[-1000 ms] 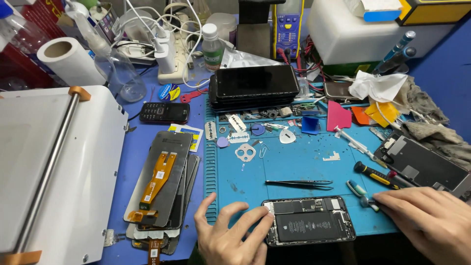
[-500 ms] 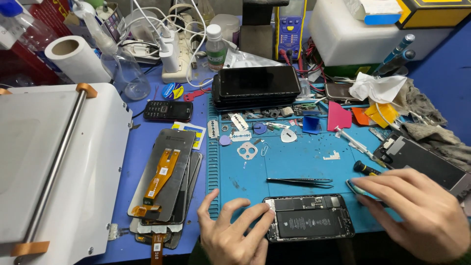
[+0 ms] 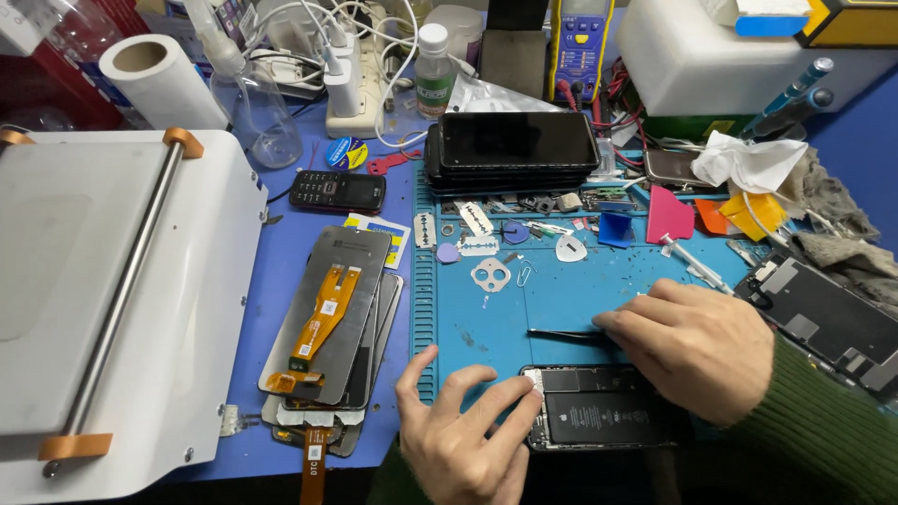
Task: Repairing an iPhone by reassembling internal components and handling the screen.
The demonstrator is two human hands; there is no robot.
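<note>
I watched the left hand [image 3: 468,440] rest spread on the blue work mat [image 3: 580,299], its fingertips [image 3: 528,397] touching the upper left corner of the opened phone [image 3: 603,409] that lay face down at the mat's near edge, its black battery and board exposed. That hand gripped nothing; it only steadied the case. The right hand [image 3: 697,346] lay curled over the phone's upper right side, fingers pressed on the rear end of the black tweezers [image 3: 566,333] just above the phone. Whether it had actually pinched them I could not tell, since the knuckles hid the grip.

The risk I judged greatest was the tweezers' sharp tips sliding toward the bare battery or the board if the hand dragged them carelessly. A light hold at one corner might also have let the phone skid on the mat. Loose small parts lay close by: a camera bezel [image 3: 490,275], razor blades [image 3: 475,221] and plastic picks [image 3: 571,247], any of which a sleeve could have swept away. The stack of display panels [image 3: 332,318] sat just left of the mat, near the left wrist.
</note>
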